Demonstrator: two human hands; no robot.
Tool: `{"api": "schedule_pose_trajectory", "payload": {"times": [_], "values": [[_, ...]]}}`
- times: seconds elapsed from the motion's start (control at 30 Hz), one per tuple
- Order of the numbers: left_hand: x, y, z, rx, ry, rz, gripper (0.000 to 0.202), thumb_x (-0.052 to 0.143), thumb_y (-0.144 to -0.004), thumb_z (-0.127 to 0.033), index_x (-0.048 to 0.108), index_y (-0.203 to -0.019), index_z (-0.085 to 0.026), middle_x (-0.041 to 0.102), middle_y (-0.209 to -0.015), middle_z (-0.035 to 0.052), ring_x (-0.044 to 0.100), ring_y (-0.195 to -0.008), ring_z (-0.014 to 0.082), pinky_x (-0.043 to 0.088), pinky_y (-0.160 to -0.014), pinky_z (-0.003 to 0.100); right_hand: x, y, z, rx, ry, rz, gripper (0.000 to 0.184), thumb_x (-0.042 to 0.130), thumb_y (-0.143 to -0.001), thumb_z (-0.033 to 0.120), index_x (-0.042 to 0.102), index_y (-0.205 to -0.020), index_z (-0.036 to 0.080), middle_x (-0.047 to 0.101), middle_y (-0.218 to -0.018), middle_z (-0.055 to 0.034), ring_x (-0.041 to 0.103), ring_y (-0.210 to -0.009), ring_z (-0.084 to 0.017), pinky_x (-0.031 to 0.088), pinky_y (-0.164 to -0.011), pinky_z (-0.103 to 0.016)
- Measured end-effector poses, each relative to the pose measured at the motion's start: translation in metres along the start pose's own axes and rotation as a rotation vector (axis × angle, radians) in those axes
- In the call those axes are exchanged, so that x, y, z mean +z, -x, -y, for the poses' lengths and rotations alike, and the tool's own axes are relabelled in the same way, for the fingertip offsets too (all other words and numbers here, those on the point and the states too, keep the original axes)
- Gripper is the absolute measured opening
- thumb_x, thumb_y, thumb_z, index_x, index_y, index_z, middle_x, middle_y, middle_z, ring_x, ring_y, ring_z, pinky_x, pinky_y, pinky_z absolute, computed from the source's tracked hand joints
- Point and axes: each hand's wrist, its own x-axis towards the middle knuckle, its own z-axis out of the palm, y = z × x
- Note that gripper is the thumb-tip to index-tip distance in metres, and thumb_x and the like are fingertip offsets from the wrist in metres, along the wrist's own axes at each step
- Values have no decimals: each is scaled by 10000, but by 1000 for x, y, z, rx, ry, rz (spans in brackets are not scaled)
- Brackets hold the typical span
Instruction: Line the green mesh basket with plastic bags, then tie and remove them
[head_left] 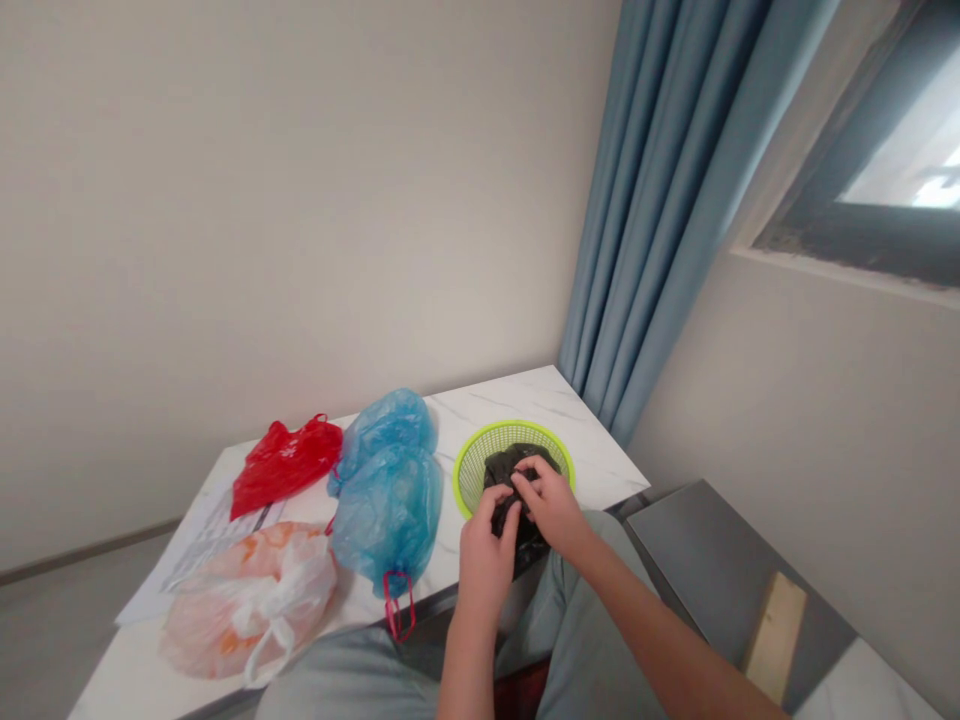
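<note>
A black plastic bag (501, 466) lies crumpled in a lime-green mesh basket (471, 468) at the table's near edge, part of it hanging over the rim toward my lap. My left hand (491, 530) has its fingertips and thumb pinched on the bag's near part. Just to the right, my right hand (550, 497) also pinches the black plastic, its fingertips close to those of the left. What the bag contains, if anything, is hidden.
Left of the basket are two blue plastic bags (386, 515) with red ties, a red bag (289, 462), and a knotted white bag (255, 600) with orange contents on printed paper (150, 580). A blue curtain (645, 200) hangs behind right. A wooden piece (776, 635) lies on a grey surface.
</note>
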Motion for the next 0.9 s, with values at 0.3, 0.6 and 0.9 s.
{"api": "schedule_pose_trajectory", "payload": {"times": [0.3, 0.6, 0.9], "values": [[-1, -3, 11, -58, -58, -116, 194, 579, -877, -301, 726, -980, -226, 732, -1004, 77, 661, -944, 247, 466, -881, 370, -21, 19, 1, -458, 348, 143, 229, 423, -743, 2, 510, -725, 213, 567, -812, -26, 530, -819, -179, 426, -746, -310], [-8, -3, 19, -454, 538, 285, 238, 675, -781, -363, 675, -707, -136, 560, -576, -13, 466, -518, 99, 335, -527, 211, -30, 8, -6, -585, 317, 21, 297, 468, -851, 41, 689, -789, 230, 707, -1102, -50, 557, -1112, -217, 444, -985, -436], [-13, -2, 10, -585, 1027, 136, 186, 773, -708, -253, 630, -715, -136, 525, -610, -32, 456, -535, 63, 386, -553, 184, -20, 31, 5, -397, 233, 147, 126, 581, -902, 245, 671, -982, 209, 587, -1294, -91, 517, -1210, -227, 388, -1069, -427]]}}
